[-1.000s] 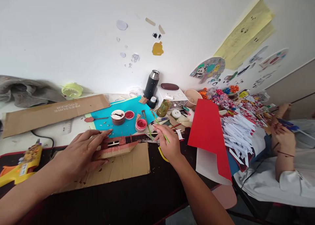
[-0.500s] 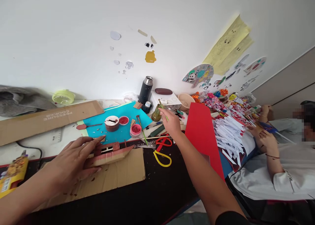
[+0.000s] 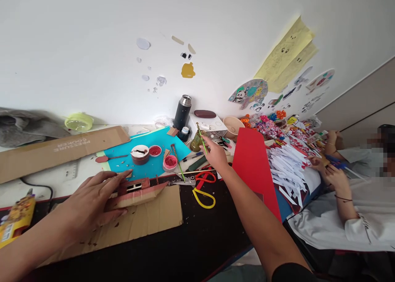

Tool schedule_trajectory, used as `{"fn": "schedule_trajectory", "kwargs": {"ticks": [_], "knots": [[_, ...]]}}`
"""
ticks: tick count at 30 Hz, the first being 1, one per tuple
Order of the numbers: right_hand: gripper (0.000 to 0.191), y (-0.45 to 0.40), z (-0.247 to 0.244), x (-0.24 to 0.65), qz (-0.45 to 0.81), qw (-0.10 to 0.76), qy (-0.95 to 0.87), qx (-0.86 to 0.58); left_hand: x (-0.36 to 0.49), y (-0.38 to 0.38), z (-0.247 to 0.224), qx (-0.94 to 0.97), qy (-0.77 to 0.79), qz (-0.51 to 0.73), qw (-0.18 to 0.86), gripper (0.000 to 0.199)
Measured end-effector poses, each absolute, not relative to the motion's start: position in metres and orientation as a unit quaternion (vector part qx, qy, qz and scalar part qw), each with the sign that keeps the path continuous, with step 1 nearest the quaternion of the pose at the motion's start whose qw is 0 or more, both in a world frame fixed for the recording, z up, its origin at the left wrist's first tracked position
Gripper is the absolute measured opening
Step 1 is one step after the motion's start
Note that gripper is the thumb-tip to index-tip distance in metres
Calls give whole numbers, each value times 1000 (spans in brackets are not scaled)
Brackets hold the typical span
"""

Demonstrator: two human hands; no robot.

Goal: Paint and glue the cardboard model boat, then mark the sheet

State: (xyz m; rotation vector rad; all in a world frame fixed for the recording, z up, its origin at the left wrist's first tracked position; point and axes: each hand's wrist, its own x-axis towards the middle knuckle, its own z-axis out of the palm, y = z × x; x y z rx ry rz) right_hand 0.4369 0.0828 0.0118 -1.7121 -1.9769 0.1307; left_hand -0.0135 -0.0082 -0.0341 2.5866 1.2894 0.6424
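Observation:
My left hand grips the rear of a small cardboard boat model, its cabin painted reddish brown with window cut-outs. The boat rests on a flat piece of brown cardboard. Between the fingertips of my right hand is a thin green paintbrush, slanting over a murky glass jar with its tip at the jar's mouth. Nearby stand an open pot of red paint and a round brown tub with white and dark paint inside. Scissors with red and yellow handles lie below my right hand.
A blue sheet lies under the paint pots. Behind it stand a black flask and a white box. Red card and white paper strips lie on the right, where another person's hands work.
My right hand has shifted slightly down and right, and the brush shows more clearly at the jar's mouth. My left hand and the boat have stayed put.

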Motion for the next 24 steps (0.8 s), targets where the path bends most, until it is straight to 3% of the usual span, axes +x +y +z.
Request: {"fn": "schedule_trajectory", "kwargs": {"ticks": [7, 13, 20, 24], "knots": [[59, 74, 9, 443, 63, 297, -696, -650, -15, -8, -36, 872, 431, 214, 86, 77], [48, 22, -11, 441, 80, 335, -643, -684, -17, -5, -38, 868, 445, 199, 93, 78], [22, -12, -15, 401, 123, 250, -696, -662, -14, -7, -24, 876, 439, 176, 96, 70], [23, 2, -6, 374, 115, 186, -713, -666, -13, -7, -22, 880, 432, 174, 94, 74]]}}
